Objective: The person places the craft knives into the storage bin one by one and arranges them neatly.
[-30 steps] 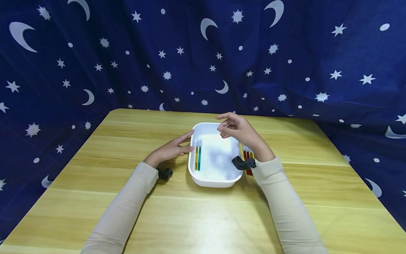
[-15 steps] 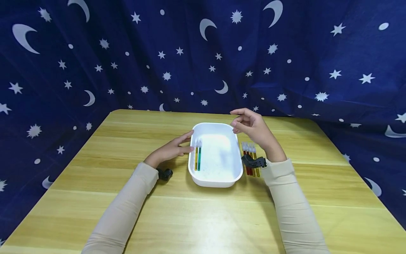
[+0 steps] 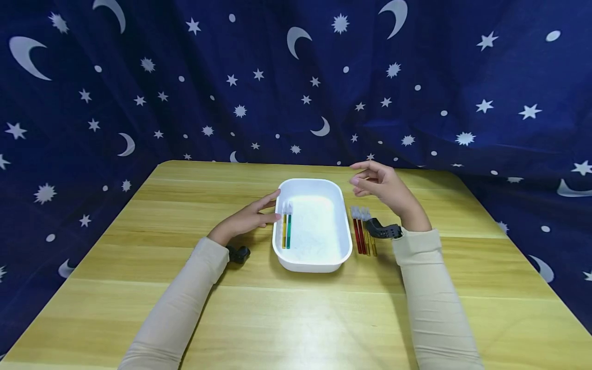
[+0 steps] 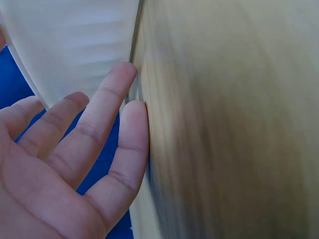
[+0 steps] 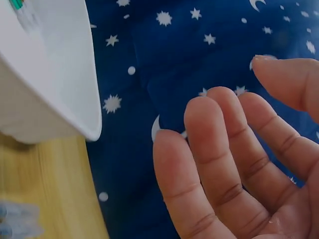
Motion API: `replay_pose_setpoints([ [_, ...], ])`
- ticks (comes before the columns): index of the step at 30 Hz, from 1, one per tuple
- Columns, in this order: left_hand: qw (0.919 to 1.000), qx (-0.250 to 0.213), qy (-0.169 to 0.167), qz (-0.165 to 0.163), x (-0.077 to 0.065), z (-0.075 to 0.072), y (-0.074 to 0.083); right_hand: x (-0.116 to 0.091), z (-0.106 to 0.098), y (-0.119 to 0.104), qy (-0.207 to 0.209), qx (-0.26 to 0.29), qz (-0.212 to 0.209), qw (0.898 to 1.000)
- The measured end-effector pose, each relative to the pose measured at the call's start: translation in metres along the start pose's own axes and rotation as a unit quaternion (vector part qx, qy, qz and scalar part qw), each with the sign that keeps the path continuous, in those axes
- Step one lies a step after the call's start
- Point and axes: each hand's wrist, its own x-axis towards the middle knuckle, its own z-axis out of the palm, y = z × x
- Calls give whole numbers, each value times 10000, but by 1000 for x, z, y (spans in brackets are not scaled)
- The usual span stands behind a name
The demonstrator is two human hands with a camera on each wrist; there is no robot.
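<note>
A white rectangular tray stands on the table in the head view. Inside it, along the left wall, lie a yellow pen and a green pen, both with clear caps. My left hand rests its spread fingers against the tray's left side. Past the tray's right rim, my right hand hovers with loosely bent fingers and holds nothing; the right wrist view shows its fingers apart from the thumb. Below that hand, two red pens and gold pens lie side by side on the table.
The wooden table spreads out around the tray. Behind it hangs a dark blue curtain with moons and stars. Black wrist cameras sit on both wrists, the right one partly covering the gold pens in the head view.
My right hand has moved right, from over the tray to beyond its right rim, uncovering the red and gold pens. My left hand stays at the tray's left side.
</note>
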Motion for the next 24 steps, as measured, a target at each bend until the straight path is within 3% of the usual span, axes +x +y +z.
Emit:
replay_pose_setpoints([
  [15, 10000, 21, 10, 9, 1, 0, -1, -7, -23, 33, 282, 390, 1197, 9916],
  [24, 10000, 28, -5, -13, 2, -1, -2, -9, -29, 53, 303, 478, 1535, 9865],
])
